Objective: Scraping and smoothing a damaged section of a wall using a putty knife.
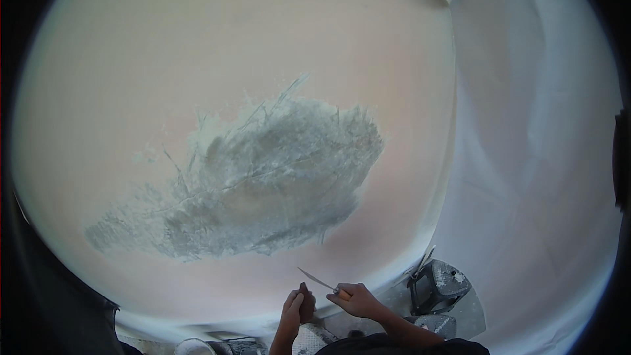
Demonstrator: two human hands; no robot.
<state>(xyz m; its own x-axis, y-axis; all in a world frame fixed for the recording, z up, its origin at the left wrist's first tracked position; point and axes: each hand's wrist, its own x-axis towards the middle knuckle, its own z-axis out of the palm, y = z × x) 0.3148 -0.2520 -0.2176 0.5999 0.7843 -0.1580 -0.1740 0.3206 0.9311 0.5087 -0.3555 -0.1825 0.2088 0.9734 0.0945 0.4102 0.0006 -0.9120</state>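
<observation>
At the bottom middle, my left hand [293, 306] grips a small dark brown flat piece [305, 302], held upright; I cannot make out what it is. My right hand [353, 299] holds a thin metal blade [315, 278] by its light wooden handle [341, 294], with the tip pointing up and left, just above the brown piece. Beyond both hands spreads a large pale pinkish surface [296, 39]. An irregular grey, mottled, scraped-looking patch [263, 184] lies across its lower middle, streaked with scratches and whitish edges.
White sheeting [532, 158] hangs along the right, folded at the top. Below, at right, stands a dark, paint-spattered step stool [437, 286] with another grey object [436, 324] beside it. A white bucket [194, 348] and other items sit along the bottom edge, left of me.
</observation>
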